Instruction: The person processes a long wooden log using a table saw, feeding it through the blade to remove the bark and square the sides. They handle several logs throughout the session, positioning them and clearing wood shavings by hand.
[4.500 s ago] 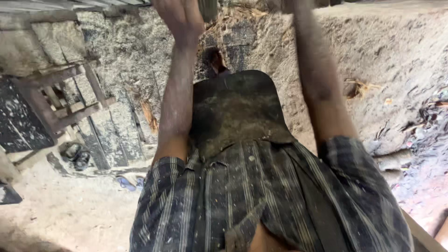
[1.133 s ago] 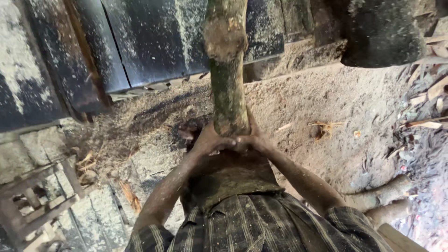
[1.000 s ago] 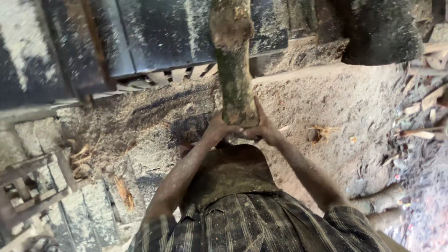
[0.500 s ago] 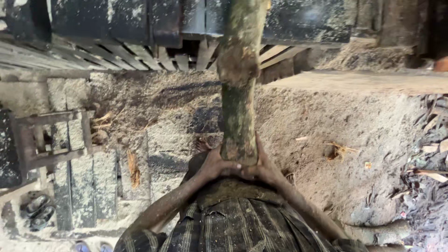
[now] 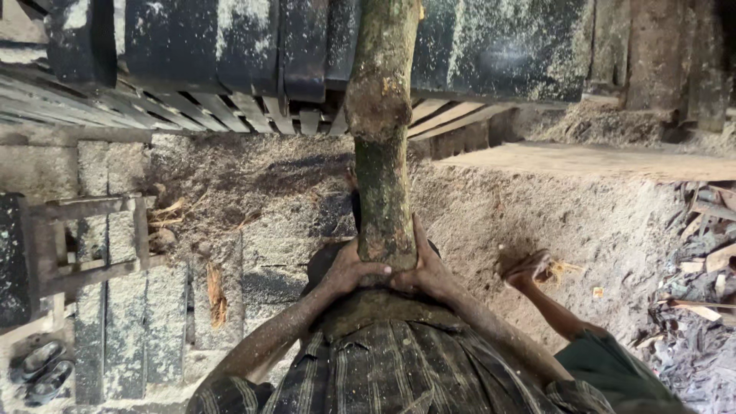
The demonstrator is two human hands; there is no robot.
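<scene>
1. While both hands clasp the thick, mossy brown-green log (image 5: pixel 381 146) at its near end, keep the grip low and even: left hand (image 5: pixel 349 272) and right hand (image 5: pixel 425 270) wrap it from either side.
2. Hold the log centred over the sawdust-covered floor (image 5: pixel 253 192), pointing toward the dark slatted timber platform (image 5: pixel 192 46).
3. Mind another person's hand (image 5: pixel 525 268) just to the right.

Thick, rough-barked greenish-brown log (image 5: pixel 381 130), mossy, with a knobbly bulge partway along. It runs straight away from me over the sawdust-covered ground, far end out of view past the top edge. Near end sits against my chest, gripped on both sides by my hands.
</scene>
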